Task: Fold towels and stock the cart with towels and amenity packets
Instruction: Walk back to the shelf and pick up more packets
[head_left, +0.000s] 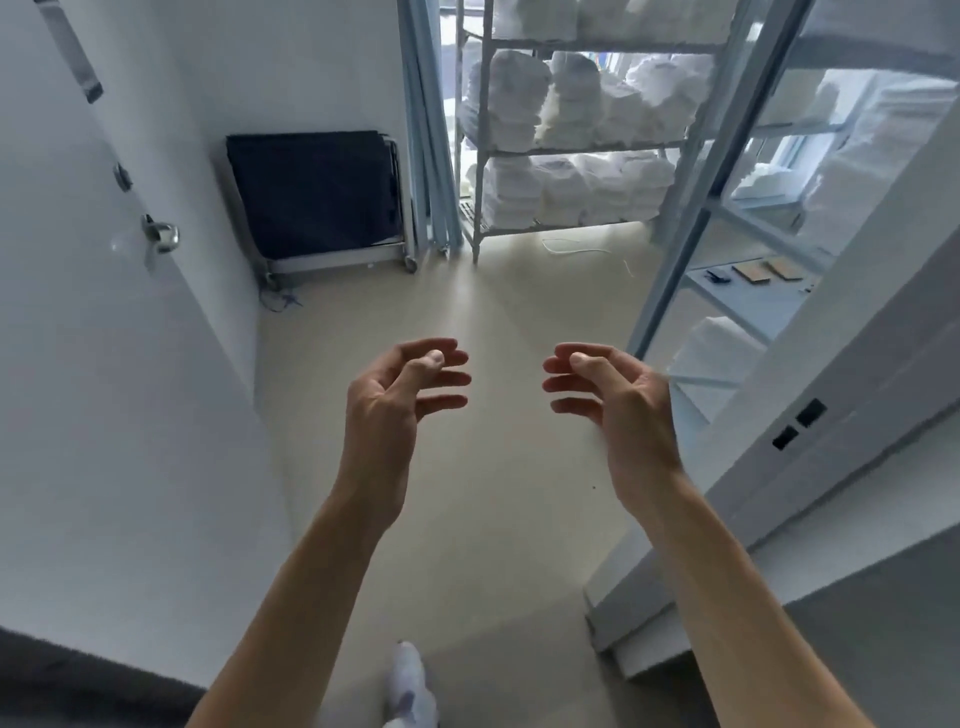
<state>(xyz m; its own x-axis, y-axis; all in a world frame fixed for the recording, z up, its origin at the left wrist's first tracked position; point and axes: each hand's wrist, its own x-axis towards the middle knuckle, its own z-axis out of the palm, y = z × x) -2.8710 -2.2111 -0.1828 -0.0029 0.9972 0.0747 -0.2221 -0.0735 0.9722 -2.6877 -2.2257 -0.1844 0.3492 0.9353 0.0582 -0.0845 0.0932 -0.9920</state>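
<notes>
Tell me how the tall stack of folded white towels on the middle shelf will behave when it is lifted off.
The towel stack is likely floppy: its edges bulge and sag. It stands tall and leans slightly, so it may topple or shed top towels unless supported from below. Probably light for its bulk, and not slippery, being terry-like cloth.

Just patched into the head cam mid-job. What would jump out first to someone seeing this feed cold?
Two bare hands, left hand and right hand, held out over the floor, fingers loosely curled and holding nothing. Straight ahead stands a metal rack packed with stacks of white towels. A dark folded frame leans against the wall on the left.
</notes>
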